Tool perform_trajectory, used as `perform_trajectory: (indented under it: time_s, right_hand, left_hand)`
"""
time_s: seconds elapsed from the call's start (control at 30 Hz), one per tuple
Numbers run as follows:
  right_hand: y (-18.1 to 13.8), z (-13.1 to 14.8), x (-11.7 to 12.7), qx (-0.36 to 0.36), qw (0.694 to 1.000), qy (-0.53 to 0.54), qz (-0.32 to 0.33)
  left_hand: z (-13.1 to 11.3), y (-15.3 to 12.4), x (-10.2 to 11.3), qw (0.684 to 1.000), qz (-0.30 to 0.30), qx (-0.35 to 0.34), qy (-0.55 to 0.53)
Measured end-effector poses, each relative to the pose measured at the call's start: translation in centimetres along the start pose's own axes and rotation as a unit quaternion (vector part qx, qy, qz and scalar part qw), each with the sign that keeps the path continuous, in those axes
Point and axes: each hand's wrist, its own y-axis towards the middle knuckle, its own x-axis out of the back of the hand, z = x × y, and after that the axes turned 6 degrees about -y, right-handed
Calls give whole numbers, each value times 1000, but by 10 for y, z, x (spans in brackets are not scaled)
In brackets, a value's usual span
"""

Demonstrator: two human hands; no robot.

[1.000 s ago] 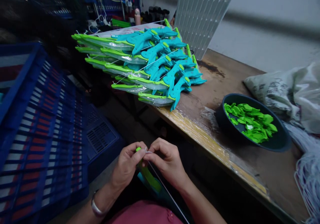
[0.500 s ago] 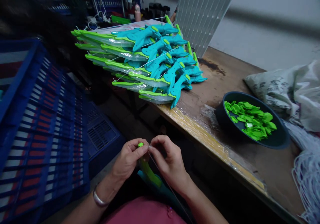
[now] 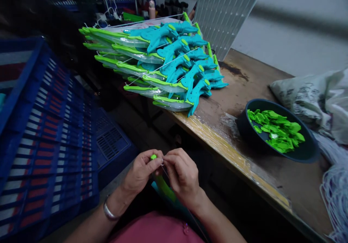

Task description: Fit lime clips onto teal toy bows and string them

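Observation:
In front of my lap, my left hand [image 3: 138, 174] is closed on the green tip of a toy bow, and the tip's end [image 3: 153, 157] shows between thumb and forefinger. The bow's green and turquoise body [image 3: 168, 191] slants down under my hands, mostly in shadow. My right hand [image 3: 186, 177] pinches a thin string [image 3: 164, 170] right beside the tip. The string runs down below my right hand along the bow. Fingertips of both hands nearly meet, and they hide how the string lies around the tip.
Finished-looking turquoise and green bows [image 3: 176, 54] are piled on the table [image 3: 244, 185]. A dark bowl [image 3: 248, 141] of small green plastic pieces [image 3: 282, 130] stands right, near white sacks [image 3: 301, 94] and bundled white string [image 3: 337, 196]. Blue crates [image 3: 40, 138] stand at my left.
My right fingers have closed in tighter on the string at the tip, and the right hand has turned slightly. The left hand keeps its hold. The view has shifted a little.

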Motion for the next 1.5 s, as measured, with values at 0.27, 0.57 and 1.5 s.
perform_trajectory:
  time_s: [0.27, 0.57, 1.5]
  right_hand:
    - [0, 4, 3, -49, 997, 9, -51]
    - [5, 2, 5, -68, 995, 66, 26]
    - [124, 91, 95, 253, 752, -573, 208]
  left_hand:
    - [1, 3, -3, 1000, 6, -7, -4]
    - [6, 3, 2, 1000, -27, -14, -10]
    - [-124, 63, -68, 973, 0, -179, -146]
